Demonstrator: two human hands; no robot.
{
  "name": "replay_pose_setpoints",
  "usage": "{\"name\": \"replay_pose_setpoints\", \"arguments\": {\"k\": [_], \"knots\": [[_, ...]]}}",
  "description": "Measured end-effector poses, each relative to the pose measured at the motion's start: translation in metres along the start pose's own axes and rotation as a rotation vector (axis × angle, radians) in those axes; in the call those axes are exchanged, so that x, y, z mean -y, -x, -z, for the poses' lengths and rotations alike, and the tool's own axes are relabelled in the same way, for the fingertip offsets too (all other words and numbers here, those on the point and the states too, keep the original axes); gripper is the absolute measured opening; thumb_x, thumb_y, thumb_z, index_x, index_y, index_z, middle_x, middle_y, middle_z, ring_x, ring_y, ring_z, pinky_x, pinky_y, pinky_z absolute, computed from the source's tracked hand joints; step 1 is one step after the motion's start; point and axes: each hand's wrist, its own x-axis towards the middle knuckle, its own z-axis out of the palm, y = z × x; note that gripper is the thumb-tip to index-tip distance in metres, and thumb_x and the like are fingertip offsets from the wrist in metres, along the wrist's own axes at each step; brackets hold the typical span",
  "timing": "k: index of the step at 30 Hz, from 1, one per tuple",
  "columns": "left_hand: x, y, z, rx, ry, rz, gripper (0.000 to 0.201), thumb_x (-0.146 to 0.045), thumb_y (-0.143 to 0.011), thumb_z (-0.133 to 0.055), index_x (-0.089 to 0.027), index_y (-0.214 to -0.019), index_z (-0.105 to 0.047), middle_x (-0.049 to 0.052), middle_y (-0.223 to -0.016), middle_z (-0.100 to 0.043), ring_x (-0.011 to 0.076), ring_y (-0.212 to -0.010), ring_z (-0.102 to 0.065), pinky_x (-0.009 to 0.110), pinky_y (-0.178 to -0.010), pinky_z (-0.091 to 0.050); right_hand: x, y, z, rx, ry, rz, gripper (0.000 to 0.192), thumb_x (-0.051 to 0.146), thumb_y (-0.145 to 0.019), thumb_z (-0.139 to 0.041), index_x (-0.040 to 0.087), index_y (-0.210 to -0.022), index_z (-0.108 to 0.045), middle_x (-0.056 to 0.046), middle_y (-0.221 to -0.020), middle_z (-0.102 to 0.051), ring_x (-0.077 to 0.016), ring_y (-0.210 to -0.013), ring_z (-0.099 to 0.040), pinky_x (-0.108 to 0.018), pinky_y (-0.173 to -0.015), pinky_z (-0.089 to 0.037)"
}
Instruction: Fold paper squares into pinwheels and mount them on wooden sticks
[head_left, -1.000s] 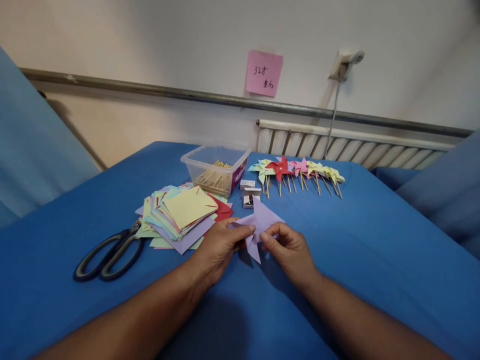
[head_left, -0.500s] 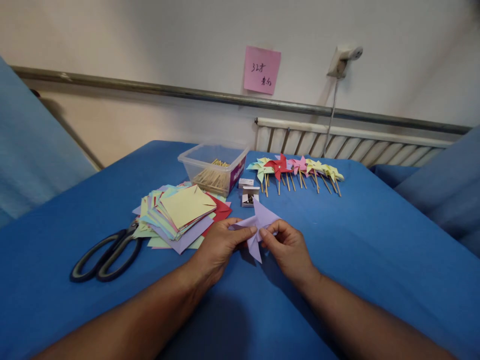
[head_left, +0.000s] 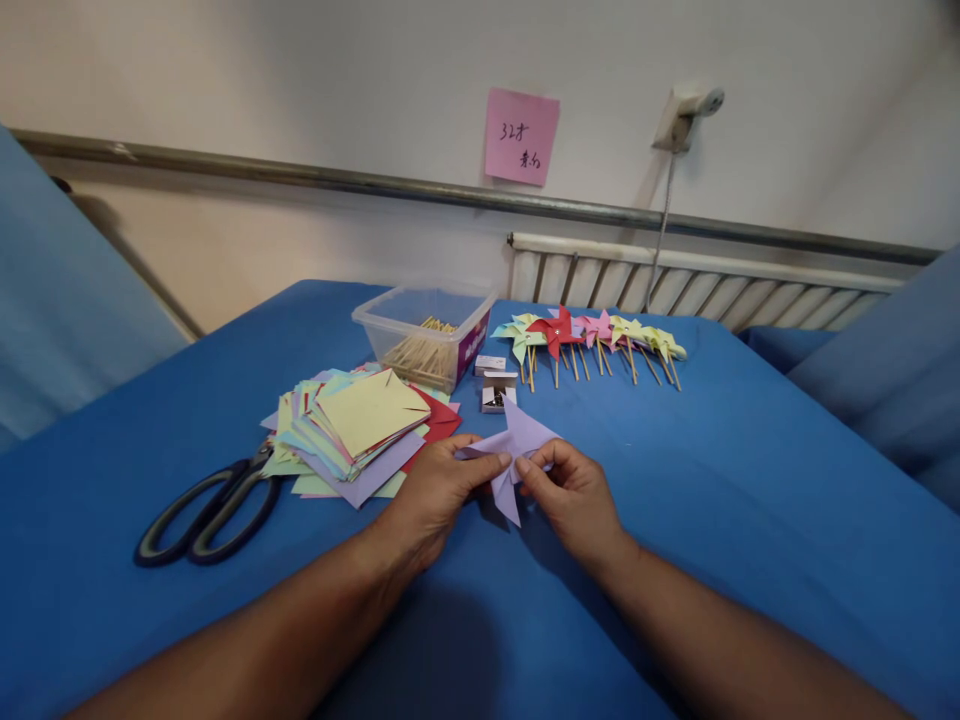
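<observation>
A purple paper pinwheel [head_left: 528, 430], its blades folded in toward the centre, is held just above the blue cloth. My left hand [head_left: 444, 486] pinches it from the left, thumb pressed near the middle. From the right, my right hand [head_left: 574, 492] grips it with thumb and fingertips close to the centre. Whether a pin sits under the thumbs is hidden. Just beyond the pinwheel stands a small opened box [head_left: 498, 394] with dark metal pieces in it. Left of my left hand lies a pile of coloured paper squares [head_left: 371, 415], some with cut corners.
Black-handled scissors [head_left: 206, 510] lie at the left, tips under the paper. Behind the pile stands a clear plastic tub [head_left: 420, 345] of wooden sticks, beside a second small box [head_left: 490, 365]. Several finished pinwheels [head_left: 556, 335] lie in a row near the radiator [head_left: 705, 275].
Both hands keep their hold on the purple pinwheel with hardly any movement. The whole view has shifted very slightly.
</observation>
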Motion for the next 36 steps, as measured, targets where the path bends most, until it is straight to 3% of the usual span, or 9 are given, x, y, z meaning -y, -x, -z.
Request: {"name": "replay_pose_setpoints", "arguments": {"k": [11,13,15,17,21,24,31,36], "knots": [[-0.003,0.0,0.001,-0.022,-0.114,-0.047,0.035,-0.028,-0.061,-0.079,-0.011,-0.09,-0.069,0.008,-0.077,-0.071,0.0203,-0.067,-0.066,0.03,-0.064,-0.049,-0.001,0.002,0.0,0.013,-0.008,-0.025,0.028,0.04,-0.071,-0.073,0.019,-0.068,-0.056,0.004,-0.055,-0.056,-0.0087,-0.048,-0.044,-0.022,-0.047,-0.034],[-0.006,0.001,0.002,-0.024,-0.165,-0.071,0.033,-0.029,-0.062,-0.078,-0.012,-0.088,-0.068,0.008,-0.077,-0.071,0.0189,-0.066,-0.064,0.029,-0.063,-0.048,0.0,0.0,0.002,0.005,-0.073,-0.013,0.026,0.037,-0.07,-0.075,0.019,-0.081,-0.059,0.002,-0.068,-0.063,-0.0103,-0.056,-0.052,-0.022,-0.053,-0.041],[-0.01,0.002,0.003,-0.011,-0.215,-0.085,0.032,-0.029,-0.061,-0.078,-0.012,-0.087,-0.067,0.006,-0.075,-0.069,0.0171,-0.064,-0.062,0.027,-0.061,-0.046,0.003,-0.003,0.007,-0.03,-0.148,0.016,0.038,0.035,-0.068,-0.078,0.022,-0.098,-0.059,-0.001,-0.089,-0.067,-0.0127,-0.071,-0.06,-0.024,-0.062,-0.047],[-0.014,0.003,0.005,0.027,-0.273,-0.08,0.032,-0.028,-0.061,-0.078,-0.013,-0.086,-0.065,0.002,-0.07,-0.066,0.015,-0.061,-0.06,0.025,-0.057,-0.044,0.007,-0.007,0.012,-0.028,-0.195,0.001,0.045,0.037,-0.065,-0.08,0.022,-0.101,-0.059,-0.003,-0.098,-0.067,-0.0145,-0.078,-0.062,-0.026,-0.067,-0.05],[-0.02,0.007,0.007,0.122,-0.459,-0.083,0.03,-0.025,-0.063,-0.075,-0.016,-0.088,-0.062,-0.002,-0.062,-0.061,0.0121,-0.054,-0.054,0.022,-0.051,-0.038,0.012,-0.011,0.019,0.228,-0.225,-0.162,0.04,0.04,-0.063,-0.081,0.016,-0.089,-0.062,-0.002,-0.075,-0.068,-0.0131,-0.062,-0.061,-0.026,-0.061,-0.048],[-0.023,0.01,0.008,0.193,-0.576,-0.109,0.032,-0.024,-0.062,-0.074,-0.017,-0.09,-0.062,-0.002,-0.062,-0.06,0.013,-0.055,-0.053,0.022,-0.05,-0.037,0.012,-0.009,0.02,0.338,-0.219,-0.229,0.042,0.034,-0.059,-0.084,0.017,-0.09,-0.061,0.0,-0.075,-0.068,-0.0118,-0.059,-0.061,-0.024,-0.058,-0.046],[-0.032,0.016,0.01,0.227,-0.721,-0.154,0.034,-0.023,-0.062,-0.072,-0.018,-0.095,-0.064,-0.007,-0.051,-0.051,0.0101,-0.045,-0.042,0.021,-0.043,-0.028,0.012,-0.006,0.019,0.395,-0.192,-0.242,0.043,0.025,-0.06,-0.083,0.018,-0.096,-0.06,0.004,-0.074,-0.065,-0.009,-0.056,-0.058,-0.023,-0.057,-0.046],[-0.028,0.014,0.012,0.225,-0.643,-0.17,0.036,-0.022,-0.061,-0.074,-0.019,-0.095,-0.064,-0.007,-0.052,-0.053,0.0105,-0.045,-0.045,0.021,-0.043,-0.028,0.009,-0.006,0.014,0.337,-0.157,-0.218,0.047,0.025,-0.058,-0.084,0.018,-0.098,-0.06,0.005,-0.069,-0.064,-0.0085,-0.052,-0.055,-0.022,-0.053,-0.045]]}}
